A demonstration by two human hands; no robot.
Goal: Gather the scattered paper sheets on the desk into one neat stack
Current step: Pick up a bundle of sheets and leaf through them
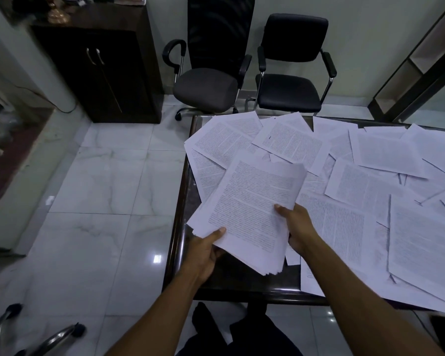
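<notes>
Here a thick stack of sheets (249, 214) is held above the near left corner of the dark desk (180, 227). The left hand (203, 253) grips its lower left edge, thumb on top; the right hand (297, 227) clamps its right edge likewise. Loose printed sheets (370, 181) lie overlapping across the desk to its far and right edges.

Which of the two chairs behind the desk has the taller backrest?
The left chair: its mesh back rises out of the picture, while the right chair has a short padded back.
</notes>
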